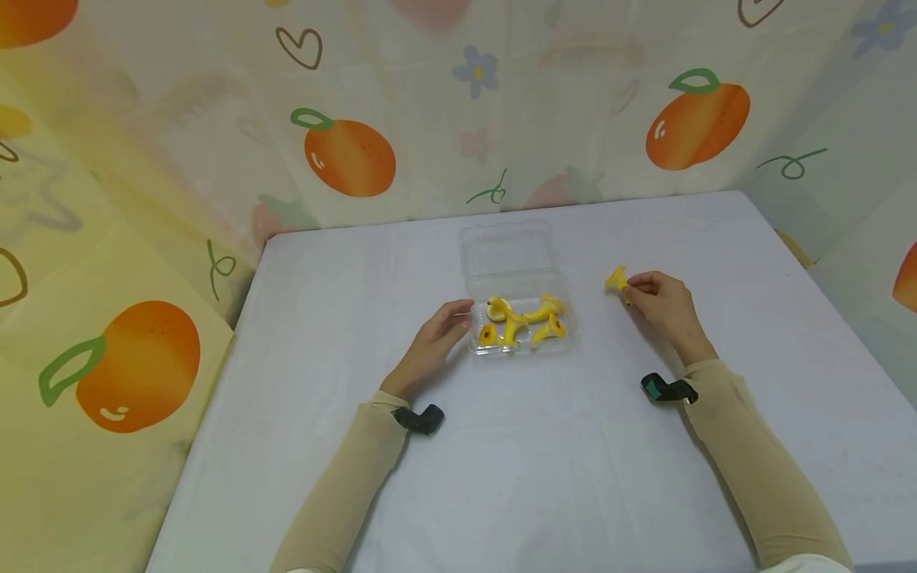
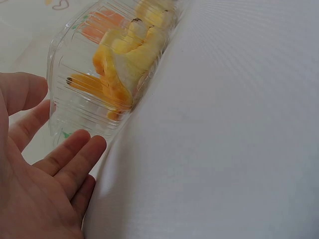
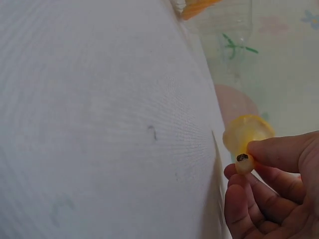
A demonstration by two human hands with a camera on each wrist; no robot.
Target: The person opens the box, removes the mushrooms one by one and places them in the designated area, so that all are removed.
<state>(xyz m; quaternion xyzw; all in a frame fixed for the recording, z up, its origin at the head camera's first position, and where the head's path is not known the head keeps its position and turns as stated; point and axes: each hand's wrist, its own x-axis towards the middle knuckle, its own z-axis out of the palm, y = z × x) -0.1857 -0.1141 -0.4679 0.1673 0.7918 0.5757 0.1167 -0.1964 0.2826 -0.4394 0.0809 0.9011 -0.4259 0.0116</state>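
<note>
A clear plastic clamshell box (image 1: pixel 481 353) lies on the table with its lid (image 1: pixel 509 247) folded back. Several yellow trumpet-shaped mushrooms (image 1: pixel 514 322) lie in it, some with dark stem tips, as the left wrist view shows. At the box's left side is my left hand (image 1: pixel 433 341), fingers loosely extended and fingertips right at the wall. Off to the box's right, my right hand (image 1: pixel 662 306) pinches one yellow mushroom (image 1: pixel 616 278) by its stem between thumb and fingers. Its flared cap (image 3: pixel 246 132) points away from the hand, and the dark stem end faces the right wrist camera.
A white cloth covers the table (image 1: pixel 559 469). Behind it and at both sides hangs a curtain (image 1: pixel 423 103) printed with oranges, hearts and flowers. Each wrist carries a small black camera (image 1: pixel 419 419).
</note>
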